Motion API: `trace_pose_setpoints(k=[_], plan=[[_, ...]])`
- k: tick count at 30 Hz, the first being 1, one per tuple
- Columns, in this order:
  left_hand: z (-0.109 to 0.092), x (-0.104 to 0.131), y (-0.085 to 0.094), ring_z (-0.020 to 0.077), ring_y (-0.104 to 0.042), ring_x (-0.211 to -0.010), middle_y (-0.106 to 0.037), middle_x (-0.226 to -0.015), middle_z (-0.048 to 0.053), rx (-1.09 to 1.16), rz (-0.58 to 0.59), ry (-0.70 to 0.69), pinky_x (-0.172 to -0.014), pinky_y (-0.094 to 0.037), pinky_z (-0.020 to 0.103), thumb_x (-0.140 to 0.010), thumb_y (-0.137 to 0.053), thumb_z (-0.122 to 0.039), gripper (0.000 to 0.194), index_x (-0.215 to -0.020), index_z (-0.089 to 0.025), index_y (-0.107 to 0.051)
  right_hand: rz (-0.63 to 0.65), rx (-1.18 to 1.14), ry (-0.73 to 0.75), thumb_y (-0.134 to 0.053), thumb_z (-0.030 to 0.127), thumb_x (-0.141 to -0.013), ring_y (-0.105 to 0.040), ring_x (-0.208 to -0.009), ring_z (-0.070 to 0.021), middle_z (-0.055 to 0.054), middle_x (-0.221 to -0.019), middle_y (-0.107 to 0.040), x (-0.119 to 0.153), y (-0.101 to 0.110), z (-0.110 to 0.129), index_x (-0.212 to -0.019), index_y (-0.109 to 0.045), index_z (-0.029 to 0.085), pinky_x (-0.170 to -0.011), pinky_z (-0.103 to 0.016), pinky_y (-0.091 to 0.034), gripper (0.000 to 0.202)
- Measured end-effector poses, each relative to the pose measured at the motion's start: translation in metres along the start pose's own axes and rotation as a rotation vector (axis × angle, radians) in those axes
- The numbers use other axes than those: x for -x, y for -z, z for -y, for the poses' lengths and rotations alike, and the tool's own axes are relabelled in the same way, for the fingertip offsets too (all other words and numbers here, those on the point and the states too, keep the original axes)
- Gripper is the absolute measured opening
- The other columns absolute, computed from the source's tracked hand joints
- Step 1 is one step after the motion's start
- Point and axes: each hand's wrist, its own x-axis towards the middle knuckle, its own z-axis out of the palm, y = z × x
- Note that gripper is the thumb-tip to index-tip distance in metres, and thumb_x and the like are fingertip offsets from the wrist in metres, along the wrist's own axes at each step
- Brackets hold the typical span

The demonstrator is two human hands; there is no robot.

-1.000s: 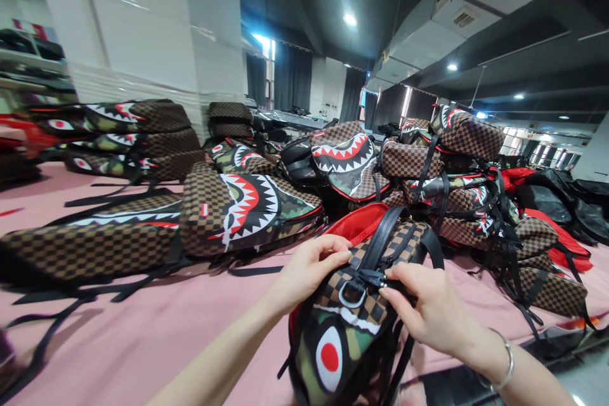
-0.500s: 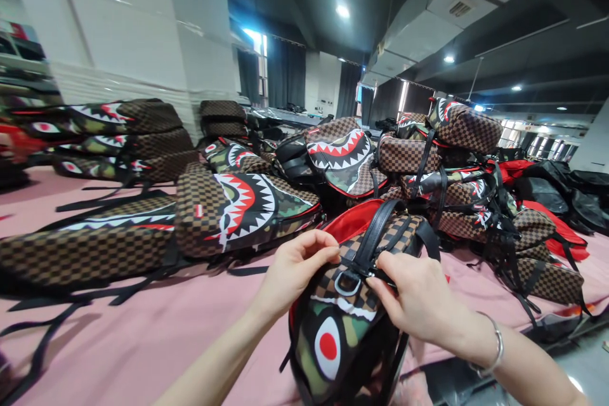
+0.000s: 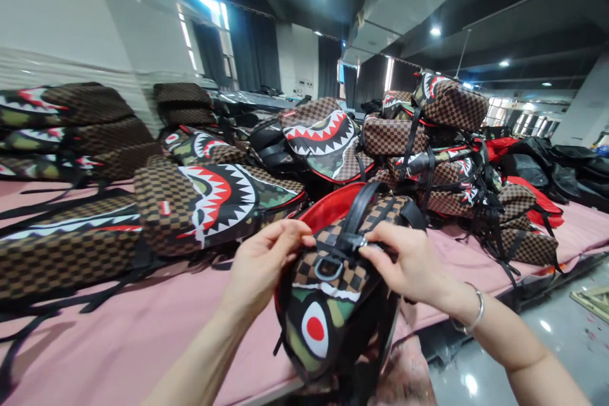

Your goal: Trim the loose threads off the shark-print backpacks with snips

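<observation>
The backpack (image 3: pixel 333 292) at lower centre stands steadier if the left hand (image 3: pixel 259 263) keeps pinching its top edge while the right hand (image 3: pixel 404 263) grips the strap (image 3: pixel 354 242) close to the metal ring (image 3: pixel 327 268)

A single head-worn camera is looking forward and slightly down from the person's own standpoint, sitting close over the left hand (image 3: pixel 259 263) and right hand (image 3: pixel 404 263) at the checkered shark-face backpack (image 3: pixel 328 304) in the lower centre. It is facing across the pink surface (image 3: pixel 143 330) toward the piled backpacks (image 3: pixel 428 139) farther off, taking in the dark ceiling (image 3: pixel 404 6) and the room's far end, with no second view sharing the scene.
</observation>
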Motion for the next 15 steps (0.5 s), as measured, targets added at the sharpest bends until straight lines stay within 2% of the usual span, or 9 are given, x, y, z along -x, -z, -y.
trace_pose_setpoints(k=[2,4,6,7,8,9,11,13,15], plan=[[0.019,0.008,0.010,0.0202,-0.060,-0.084,-0.063,-0.101,0.009,-0.165,-0.024,-0.183,-0.071,-0.049,0.030,-0.074,-0.050,-0.057,0.046,-0.097,-0.018,-0.059,-0.161,-0.191,-0.121,-0.051,0.032,-0.084,-0.055,-0.063,-0.0108,0.001,-0.075,-0.060,0.009,-0.003,-0.020,-0.086,-0.053,0.019,-0.058,-0.021,-0.040,0.014],[0.053,0.022,0.021,0.0260,-0.052,-0.106,-0.053,-0.122,0.011,-0.337,-0.120,-0.382,-0.090,-0.043,0.039,-0.074,-0.053,-0.051,0.048,-0.109,-0.020,-0.054,-0.307,-0.334,-0.259,-0.048,0.035,-0.085,-0.052,-0.059,-0.0101,0.002,-0.068,-0.055,0.026,-0.013,-0.041,-0.087,-0.051,0.019,-0.055,-0.021,-0.040,0.016],[0.100,0.038,0.032,0.0322,-0.045,-0.114,-0.054,-0.119,0.014,-0.461,-0.418,-0.522,-0.100,-0.032,0.045,-0.059,-0.069,-0.045,0.053,-0.103,-0.017,-0.057,-0.418,-0.451,-0.369,-0.042,0.036,-0.088,-0.051,-0.058,-0.0105,0.003,-0.066,-0.053,0.051,-0.030,-0.056,-0.090,-0.049,0.020,-0.055,-0.022,-0.042,0.018],[0.126,0.047,0.036,0.0351,-0.042,-0.117,-0.053,-0.121,0.016,-0.477,-0.483,-0.490,-0.103,-0.028,0.047,-0.051,-0.074,-0.042,0.061,-0.103,-0.015,-0.056,-0.456,-0.503,-0.399,-0.039,0.037,-0.090,-0.053,-0.062,-0.0114,0.001,-0.070,-0.055,0.064,-0.041,-0.060,-0.092,-0.047,0.020,-0.058,-0.023,-0.044,0.019],[0.152,0.055,0.039,0.0356,-0.040,-0.119,-0.050,-0.124,0.016,-0.428,-0.471,-0.383,-0.102,-0.029,0.047,-0.051,-0.073,-0.041,0.065,-0.107,-0.015,-0.053,-0.490,-0.545,-0.411,-0.037,0.037,-0.091,-0.056,-0.071,-0.0129,-0.002,-0.078,-0.058,0.078,-0.053,-0.061,-0.095,-0.046,0.020,-0.065,-0.026,-0.046,0.020],[0.176,0.063,0.041,0.0346,-0.044,-0.116,-0.052,-0.122,0.014,-0.336,-0.379,-0.212,-0.099,-0.034,0.047,-0.052,-0.070,-0.042,0.064,-0.108,-0.016,-0.052,-0.514,-0.573,-0.404,-0.036,0.038,-0.091,-0.058,-0.083,-0.0150,-0.005,-0.090,-0.059,0.090,-0.064,-0.058,-0.098,-0.044,0.021,-0.073,-0.030,-0.047,0.021],[0.214,0.077,0.042,0.0353,-0.054,-0.102,-0.061,-0.106,0.013,-0.235,-0.201,0.099,-0.087,-0.045,0.047,-0.041,-0.073,-0.038,0.064,-0.099,-0.016,-0.056,-0.517,-0.596,-0.358,-0.036,0.040,-0.091,-0.051,-0.109,-0.0197,-0.011,-0.117,-0.053,0.107,-0.085,-0.048,-0.100,-0.042,0.022,-0.090,-0.038,-0.042,0.022],[0.234,0.088,0.041,0.0343,-0.058,-0.093,-0.066,-0.094,0.011,-0.200,-0.082,0.272,-0.080,-0.049,0.045,-0.036,-0.074,-0.030,0.059,-0.091,-0.016,-0.058,-0.489,-0.629,-0.313,-0.033,0.040,-0.092,-0.039,-0.124,-0.0215,-0.013,-0.133,-0.042,0.111,-0.097,-0.035,-0.101,-0.039,0.022,-0.099,-0.042,-0.034,0.021],[0.237,0.094,0.037,0.0338,-0.060,-0.089,-0.068,-0.086,0.010,-0.212,-0.073,0.325,-0.078,-0.050,0.043,-0.037,-0.074,-0.025,0.050,-0.085,-0.016,-0.061,-0.459,-0.686,-0.297,-0.030,0.039,-0.093,-0.033,-0.128,-0.0207,-0.014,-0.138,-0.035,0.103,-0.102,-0.026,-0.100,-0.037,0.021,-0.102,-0.042,-0.031,0.020]])
